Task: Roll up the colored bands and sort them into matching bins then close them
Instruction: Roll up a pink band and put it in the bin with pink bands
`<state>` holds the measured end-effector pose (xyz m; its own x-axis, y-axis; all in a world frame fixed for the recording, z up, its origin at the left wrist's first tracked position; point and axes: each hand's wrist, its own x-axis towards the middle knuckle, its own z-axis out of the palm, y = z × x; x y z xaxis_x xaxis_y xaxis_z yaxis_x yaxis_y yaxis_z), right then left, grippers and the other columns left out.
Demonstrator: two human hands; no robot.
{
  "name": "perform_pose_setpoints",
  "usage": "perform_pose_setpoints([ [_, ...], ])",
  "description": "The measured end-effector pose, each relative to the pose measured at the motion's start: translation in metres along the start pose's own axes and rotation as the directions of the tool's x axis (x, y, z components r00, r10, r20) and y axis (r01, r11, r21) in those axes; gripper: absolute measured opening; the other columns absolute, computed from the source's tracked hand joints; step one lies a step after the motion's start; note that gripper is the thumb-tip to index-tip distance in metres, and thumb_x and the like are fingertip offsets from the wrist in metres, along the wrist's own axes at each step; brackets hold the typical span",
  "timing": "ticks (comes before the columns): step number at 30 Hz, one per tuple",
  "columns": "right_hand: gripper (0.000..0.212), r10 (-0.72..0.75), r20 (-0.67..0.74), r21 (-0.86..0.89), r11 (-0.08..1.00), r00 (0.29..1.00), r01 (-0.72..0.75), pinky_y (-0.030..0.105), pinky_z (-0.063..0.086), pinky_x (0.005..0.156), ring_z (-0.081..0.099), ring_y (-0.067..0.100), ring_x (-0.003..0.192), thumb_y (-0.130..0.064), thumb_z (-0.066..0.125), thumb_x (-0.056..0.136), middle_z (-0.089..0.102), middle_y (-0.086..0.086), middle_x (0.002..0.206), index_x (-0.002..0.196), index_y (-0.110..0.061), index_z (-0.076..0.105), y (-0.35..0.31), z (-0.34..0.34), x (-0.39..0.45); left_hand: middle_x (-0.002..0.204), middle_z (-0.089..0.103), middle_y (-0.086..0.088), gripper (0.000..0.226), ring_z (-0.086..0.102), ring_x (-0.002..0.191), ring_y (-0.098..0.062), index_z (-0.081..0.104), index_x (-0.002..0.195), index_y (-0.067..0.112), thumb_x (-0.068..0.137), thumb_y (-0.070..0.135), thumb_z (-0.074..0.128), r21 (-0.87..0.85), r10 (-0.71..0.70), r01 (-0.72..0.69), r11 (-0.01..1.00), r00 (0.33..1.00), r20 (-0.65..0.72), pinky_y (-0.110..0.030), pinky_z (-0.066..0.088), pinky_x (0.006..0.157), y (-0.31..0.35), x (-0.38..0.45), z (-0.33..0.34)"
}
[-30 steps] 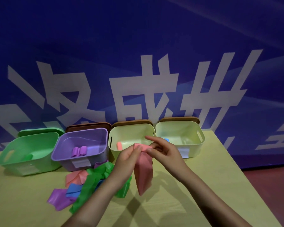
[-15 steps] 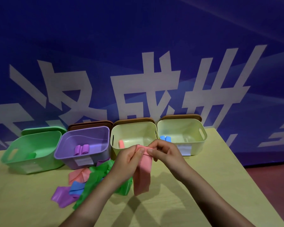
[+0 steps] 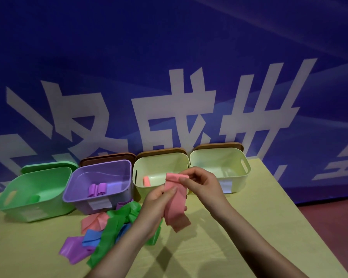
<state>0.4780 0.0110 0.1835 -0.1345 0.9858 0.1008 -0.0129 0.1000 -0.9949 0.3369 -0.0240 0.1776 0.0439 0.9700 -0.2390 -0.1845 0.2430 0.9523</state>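
We observe both hands raised above the surface (image 3: 219, 247), sharing one pink band (image 3: 176, 205). The right hand (image 3: 201, 185) has its grip closed on the band's folded upper end, thumb and forefinger pinching it. The left hand (image 3: 159, 201) grips the band just below, fingers curled against its face. The loose tail of the band hangs down between the two wrists and does not touch the surface.

Left of the left forearm we note a heap of unrolled bands lying on the surface: a green band (image 3: 117, 227) on top, a second pink band (image 3: 94, 219) beneath it towards the bins, a blue band (image 3: 90, 237) and a purple band (image 3: 72, 249) at the near edge. They overlap one another.

Behind the hands stand four open bins in a row, touching or nearly so. From the left: a green bin (image 3: 38, 207), tilted, with a green roll (image 3: 33, 198) inside; a purple bin (image 3: 84, 199) holding two purple rolls (image 3: 97, 189) side by side; a cream bin (image 3: 141, 167) with one pink roll (image 3: 147, 180) in it; and a second cream bin (image 3: 237, 167), whose contents we cannot make out behind the right hand. A green lid (image 3: 48, 166) stands behind the green bin, and three brown lids (image 3: 109, 157) stand behind the other three, all leaning at the blue banner (image 3: 169, 57) with large white characters.
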Motion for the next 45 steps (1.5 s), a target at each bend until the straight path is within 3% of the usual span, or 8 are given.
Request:
perform_pose_setpoints([
  [9,0.013,-0.265,0.076,-0.316,0.908,0.961,0.275,0.014,0.044,0.069,0.058,0.009,0.074,-0.005,0.074,0.080,0.062,-0.005,0.079,0.086,-0.016,0.074,0.009,-0.010,-0.002,0.094,0.070,-0.020,0.034,0.061,0.089,-0.033,0.077,0.087,0.014,0.097,0.012,0.044,-0.039,0.047,-0.051,0.998,0.995,-0.083,-0.046,0.044,0.084,-0.002,0.004,0.001],
  [15,0.017,-0.048,0.238,-0.211,0.972,0.970,0.100,0.027,0.053,0.078,0.064,0.018,0.087,-0.001,0.072,0.080,0.068,0.006,0.089,0.093,-0.012,0.076,0.002,-0.021,0.003,0.097,0.070,-0.019,0.035,0.061,0.094,-0.034,0.077,0.089,0.015,0.093,0.038,0.051,0.021,0.093,-0.092,0.996,0.995,-0.046,-0.051,0.046,0.090,0.001,-0.002,0.000],
  [22,0.020,0.083,0.260,0.047,0.994,0.962,-0.098,0.028,0.054,0.081,0.065,0.015,0.089,-0.013,0.062,0.090,0.068,0.009,0.096,0.108,-0.015,0.071,0.002,-0.018,-0.008,0.085,0.073,0.000,0.025,0.063,0.078,-0.013,0.072,0.095,0.021,0.098,0.024,0.047,0.200,0.162,-0.145,0.969,0.984,-0.072,-0.025,0.046,0.069,0.000,-0.003,-0.003],
  [25,0.019,0.100,0.213,0.014,0.994,0.972,-0.105,0.020,0.051,0.075,0.064,0.009,0.084,-0.007,0.061,0.091,0.067,0.007,0.094,0.108,-0.009,0.069,0.004,-0.010,-0.011,0.087,0.074,0.002,0.026,0.066,0.079,-0.008,0.070,0.094,0.026,0.099,0.022,0.045,0.292,0.210,-0.187,0.938,0.976,-0.049,-0.020,0.049,0.070,0.000,-0.004,-0.004],
  [29,0.013,0.075,0.156,-0.016,0.997,0.985,-0.073,0.017,0.048,0.069,0.060,0.007,0.077,-0.003,0.064,0.087,0.067,0.007,0.088,0.097,-0.005,0.073,0.004,-0.005,-0.012,0.088,0.073,0.001,0.023,0.067,0.085,-0.015,0.070,0.092,0.027,0.097,0.022,0.048,0.246,0.172,-0.156,0.956,0.984,-0.045,-0.029,0.051,0.077,-0.002,-0.004,-0.005],
  [32,0.014,0.070,0.139,0.003,0.997,0.988,-0.071,0.023,0.049,0.073,0.061,0.012,0.083,-0.002,0.065,0.086,0.068,0.015,0.094,0.095,-0.010,0.073,0.003,-0.005,-0.012,0.090,0.067,-0.017,0.027,0.062,0.087,-0.030,0.072,0.088,0.017,0.082,0.037,0.054,0.075,0.083,-0.080,0.994,0.996,-0.045,-0.039,0.048,0.077,0.000,-0.005,-0.007],
  [35,0.014,0.069,0.143,0.095,0.992,0.987,-0.083,0.022,0.050,0.072,0.064,0.011,0.085,-0.009,0.066,0.078,0.071,-0.001,0.087,0.088,-0.018,0.072,-0.002,-0.003,-0.012,0.097,0.065,-0.025,0.033,0.061,0.089,-0.033,0.076,0.086,0.017,0.080,0.041,0.055,0.017,0.063,-0.063,0.998,0.998,-0.006,-0.043,0.045,0.081,-0.001,-0.006,-0.006],
  [45,0.007,0.067,0.193,0.096,0.992,0.979,-0.087,0.018,0.047,0.065,0.060,0.007,0.071,-0.010,0.069,0.083,0.066,0.002,0.078,0.090,-0.007,0.071,-0.006,-0.005,-0.013,0.060,0.059,-0.003,0.027,0.053,0.060,-0.006,0.072,0.086,0.021,0.097,0.021,0.048,0.352,0.329,-0.305,0.885,0.944,-0.010,-0.018,0.040,0.057,-0.001,-0.008,-0.004],
])
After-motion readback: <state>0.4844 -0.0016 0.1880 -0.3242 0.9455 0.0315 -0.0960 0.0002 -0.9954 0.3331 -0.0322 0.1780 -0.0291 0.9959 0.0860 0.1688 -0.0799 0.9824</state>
